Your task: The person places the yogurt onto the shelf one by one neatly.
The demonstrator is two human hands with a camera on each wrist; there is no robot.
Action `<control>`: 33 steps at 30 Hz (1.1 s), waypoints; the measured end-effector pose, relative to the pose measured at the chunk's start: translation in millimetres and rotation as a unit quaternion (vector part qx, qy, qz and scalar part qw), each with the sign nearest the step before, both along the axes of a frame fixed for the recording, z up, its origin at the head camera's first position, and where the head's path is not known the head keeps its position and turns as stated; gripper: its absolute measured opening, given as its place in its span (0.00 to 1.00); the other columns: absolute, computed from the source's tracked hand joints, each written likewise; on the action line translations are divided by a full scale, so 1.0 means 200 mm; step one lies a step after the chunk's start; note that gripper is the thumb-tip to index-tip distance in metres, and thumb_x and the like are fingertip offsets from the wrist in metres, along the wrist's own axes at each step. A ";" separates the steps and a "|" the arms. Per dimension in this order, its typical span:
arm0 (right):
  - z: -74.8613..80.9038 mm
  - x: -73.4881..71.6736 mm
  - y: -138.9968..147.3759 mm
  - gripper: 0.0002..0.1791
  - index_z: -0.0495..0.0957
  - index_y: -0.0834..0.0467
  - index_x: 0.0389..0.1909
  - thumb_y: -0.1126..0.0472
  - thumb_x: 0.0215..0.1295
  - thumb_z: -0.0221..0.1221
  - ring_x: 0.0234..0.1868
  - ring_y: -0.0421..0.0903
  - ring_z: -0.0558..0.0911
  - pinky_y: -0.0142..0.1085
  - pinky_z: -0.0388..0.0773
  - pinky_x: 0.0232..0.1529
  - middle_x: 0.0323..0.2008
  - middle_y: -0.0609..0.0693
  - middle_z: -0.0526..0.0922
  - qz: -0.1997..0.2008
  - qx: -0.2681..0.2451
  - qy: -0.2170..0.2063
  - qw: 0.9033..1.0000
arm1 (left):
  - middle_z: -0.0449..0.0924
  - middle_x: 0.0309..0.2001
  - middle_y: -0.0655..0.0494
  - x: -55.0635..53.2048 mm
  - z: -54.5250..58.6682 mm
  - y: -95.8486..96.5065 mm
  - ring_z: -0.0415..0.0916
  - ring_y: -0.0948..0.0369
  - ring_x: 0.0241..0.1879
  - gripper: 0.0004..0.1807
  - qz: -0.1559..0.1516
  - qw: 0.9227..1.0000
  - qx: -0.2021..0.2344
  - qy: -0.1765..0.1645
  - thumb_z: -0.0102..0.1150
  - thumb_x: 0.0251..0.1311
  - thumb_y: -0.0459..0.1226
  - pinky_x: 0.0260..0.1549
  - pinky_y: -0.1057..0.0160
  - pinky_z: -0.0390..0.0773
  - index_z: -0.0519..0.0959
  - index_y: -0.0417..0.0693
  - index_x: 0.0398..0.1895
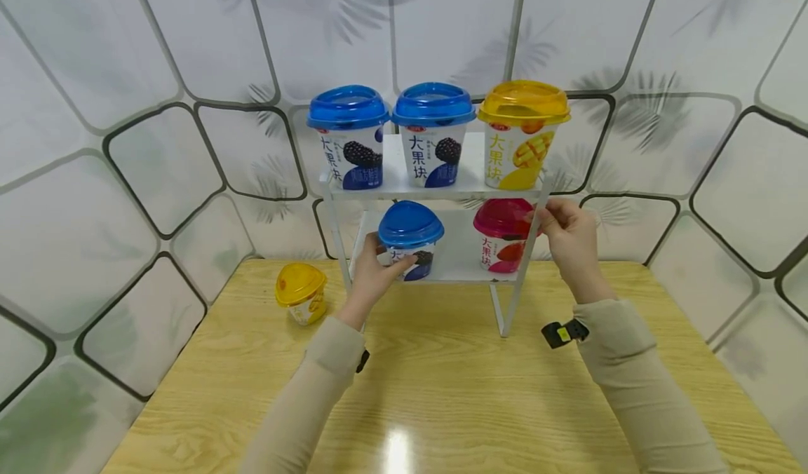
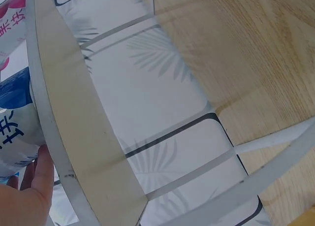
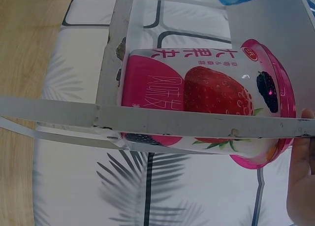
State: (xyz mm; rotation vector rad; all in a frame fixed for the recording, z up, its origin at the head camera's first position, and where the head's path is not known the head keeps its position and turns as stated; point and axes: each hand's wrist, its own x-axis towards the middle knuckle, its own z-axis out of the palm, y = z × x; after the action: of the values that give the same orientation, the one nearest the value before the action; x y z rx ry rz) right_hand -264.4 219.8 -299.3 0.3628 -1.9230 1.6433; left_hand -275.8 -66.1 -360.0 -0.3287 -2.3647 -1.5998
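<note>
My left hand (image 1: 374,272) grips a blue-lidded yogurt cup (image 1: 412,230) at the lower tier of a white two-tier rack (image 1: 435,194), thumb across its front. Only that hand's fingers and part of the cup (image 2: 17,132) show in the left wrist view. To the right on the same tier stands a pink-lidded strawberry yogurt cup (image 1: 503,234), upright. My right hand (image 1: 571,239) pinches the rack's right front post beside the pink lid, fingers on both sides of it. In the right wrist view, the post crosses in front of the strawberry cup (image 3: 216,85).
Two blue-lidded cups (image 1: 349,137) (image 1: 433,134) and a yellow-lidded mango cup (image 1: 523,134) stand on the upper tier. Another yellow-lidded cup (image 1: 301,292) sits tilted on the wooden table (image 1: 454,390), left of the rack. Patterned fabric (image 1: 158,39) walls the back and sides.
</note>
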 end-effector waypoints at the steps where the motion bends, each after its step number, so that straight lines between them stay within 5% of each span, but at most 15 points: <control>1: 0.00 0.00 0.00 0.11 0.70 0.77 0.37 0.70 0.61 0.51 0.24 0.36 0.77 0.24 0.73 0.28 0.24 0.38 0.79 0.000 0.001 0.000 1.000 | 0.67 0.52 0.46 -0.01 0.00 0.01 0.66 0.52 0.50 0.36 0.002 1.000 -0.004 0.003 0.65 0.46 0.46 0.44 0.53 0.72 0.60 0.42 0.55; 33: -0.01 -0.01 0.00 0.09 0.70 0.78 0.35 0.72 0.61 0.51 0.23 0.36 0.76 0.24 0.73 0.27 0.23 0.38 0.79 0.002 -0.004 0.005 1.000 | 0.69 0.50 0.46 -0.07 0.01 0.20 0.67 0.52 0.49 0.32 0.001 1.000 -0.028 0.011 0.63 0.49 0.44 0.46 0.57 0.71 0.63 0.39 0.54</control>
State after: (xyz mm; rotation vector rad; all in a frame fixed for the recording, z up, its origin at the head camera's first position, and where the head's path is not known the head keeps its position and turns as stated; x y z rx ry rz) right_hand -265.7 220.1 -300.4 0.3705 -1.9086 1.6480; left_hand -290.7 -25.3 -357.8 -0.3516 -2.3958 -1.5241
